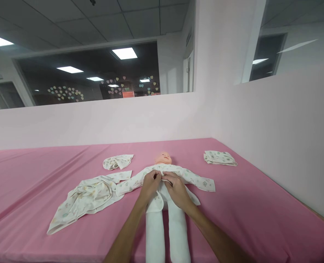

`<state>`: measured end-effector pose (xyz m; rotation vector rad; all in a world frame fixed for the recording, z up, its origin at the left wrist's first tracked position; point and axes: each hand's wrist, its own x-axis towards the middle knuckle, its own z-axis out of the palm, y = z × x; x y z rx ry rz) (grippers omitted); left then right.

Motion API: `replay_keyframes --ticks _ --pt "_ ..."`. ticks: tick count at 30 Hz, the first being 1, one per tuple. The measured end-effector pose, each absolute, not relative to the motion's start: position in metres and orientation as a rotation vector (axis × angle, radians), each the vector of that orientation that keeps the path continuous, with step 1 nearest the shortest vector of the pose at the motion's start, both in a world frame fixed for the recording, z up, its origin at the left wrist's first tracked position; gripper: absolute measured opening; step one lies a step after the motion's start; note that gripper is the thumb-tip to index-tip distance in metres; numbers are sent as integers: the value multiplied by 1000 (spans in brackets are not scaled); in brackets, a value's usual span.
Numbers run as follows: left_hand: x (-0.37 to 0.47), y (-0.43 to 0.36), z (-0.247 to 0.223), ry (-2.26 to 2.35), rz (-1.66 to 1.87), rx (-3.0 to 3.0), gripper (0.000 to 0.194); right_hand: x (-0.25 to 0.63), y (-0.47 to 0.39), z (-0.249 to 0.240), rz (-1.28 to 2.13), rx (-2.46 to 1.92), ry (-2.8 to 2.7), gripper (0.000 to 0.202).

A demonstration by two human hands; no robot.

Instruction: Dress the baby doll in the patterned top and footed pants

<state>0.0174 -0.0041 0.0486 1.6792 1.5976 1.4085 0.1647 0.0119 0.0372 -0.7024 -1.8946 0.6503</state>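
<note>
A baby doll (pixel 164 158) lies on its back, head toward the wall. It wears a white patterned baby shirt (pixel 191 176) with sleeves spread to both sides and white leggings (pixel 154 233). At the chest, my left hand (pixel 151 182) pinches the shirt's front edge. Beside it, my right hand (pixel 177 190) has its fingertips closed on the other side of the shirt front. The lower flaps of the shirt lie parted over the hips. What exactly sits between the fingertips is too small to make out.
A pink sheet (pixel 249 219) covers the bed surface. A crumpled patterned garment (pixel 90 197) lies at the left, near the doll's sleeve. Behind it is a smaller bunched cloth (pixel 118 162). A folded patterned cloth (pixel 220 158) lies at the back right. A pale wall (pixel 123 122) borders the bed.
</note>
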Motion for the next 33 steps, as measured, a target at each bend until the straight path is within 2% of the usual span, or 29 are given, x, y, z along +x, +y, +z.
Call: replay_keyframes --ticks 7,12,23,33 --pt "15 -13 45 1505 1475 1584 25 167 4 31 568 -935 -1740 23" --pt "20 -47 45 1828 1259 1772 18 183 -13 26 492 -1062 -1780 13" --pt "23 -76 41 1992 1125 1788 12 196 -36 38 840 -961 -1694 10" --pt "35 -75 46 2038 1237 1883 22 184 -43 44 1017 -916 -1503 18"
